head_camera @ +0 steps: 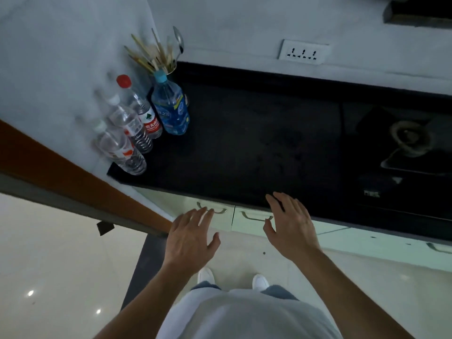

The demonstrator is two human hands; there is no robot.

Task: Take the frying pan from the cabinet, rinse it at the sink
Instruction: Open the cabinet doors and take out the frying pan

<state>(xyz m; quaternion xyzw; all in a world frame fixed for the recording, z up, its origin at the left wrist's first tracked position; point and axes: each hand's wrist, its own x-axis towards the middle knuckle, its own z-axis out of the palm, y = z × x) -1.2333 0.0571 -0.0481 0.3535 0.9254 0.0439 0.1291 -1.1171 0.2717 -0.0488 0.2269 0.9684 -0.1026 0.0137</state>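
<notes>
A person in a pale grey shirt (244, 319) is standing in white shoes (206, 275) on a glossy pale tiled floor (49, 265), looking down; both bare forearms are reaching forward and slightly inward. The left hand (190, 237) is hovering palm down with fingers straight and spread, gripping nothing; its fingertips are lying over the curved metal handle (220, 211) of the left of two pale glossy cabinet doors (226, 222), though contact cannot be told. The right hand (291, 226) is likewise flat and holding nothing, fingers straight and close, thumb apart beside the right door's metal handle (253, 217). Both doors are sitting shut under a black stone countertop (244, 143); the frying pan is not showing, so its place cannot be told. Farther back, four plastic bottles (144, 111) are standing along the left wall; behind them a metal cup of chopsticks and spoons (159, 55); at right a gas burner (408, 140); on the back wall a white socket strip (303, 53).
</notes>
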